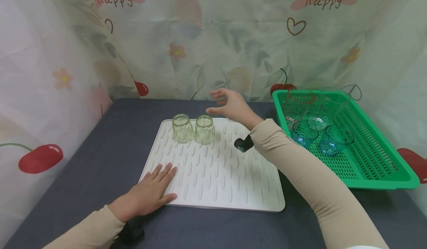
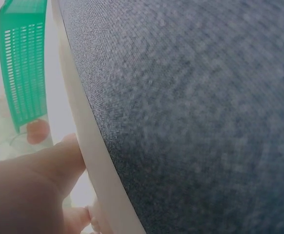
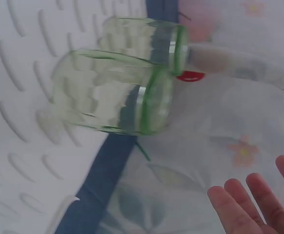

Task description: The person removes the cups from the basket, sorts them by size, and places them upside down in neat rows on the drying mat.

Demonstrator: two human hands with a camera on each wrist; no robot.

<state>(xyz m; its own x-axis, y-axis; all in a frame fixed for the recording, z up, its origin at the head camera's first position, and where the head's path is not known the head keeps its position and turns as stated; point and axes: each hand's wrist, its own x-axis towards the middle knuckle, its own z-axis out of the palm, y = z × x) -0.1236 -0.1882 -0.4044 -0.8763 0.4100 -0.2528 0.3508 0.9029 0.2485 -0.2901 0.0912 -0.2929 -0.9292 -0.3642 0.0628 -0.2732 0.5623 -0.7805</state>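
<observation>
Two pale green drinking glasses stand upside down, side by side, near the back left of a white ridged mat [image 1: 230, 175]: the left glass [image 1: 182, 128] and the right glass [image 1: 204, 129]. My left hand [image 1: 150, 193] rests with spread fingers on the mat's front left edge; in the left wrist view its thumb [image 2: 66, 156] lies at the mat's rim. Above the mat's back edge, my right hand [image 1: 233, 106] hovers just right of the glasses, fingers apart and holding nothing. The right wrist view shows its fingers [image 3: 264, 204] away from the nearer glass [image 3: 108, 92].
A green perforated basket [image 1: 377, 149] stands at the right. Inside are two blue glasses [image 1: 335, 139], a clear red-rimmed glass [image 1: 297, 104] and a clear vessel with a handle [image 1: 328, 106]. A printed curtain [image 1: 213, 37] hangs behind the dark table [image 1: 100, 160].
</observation>
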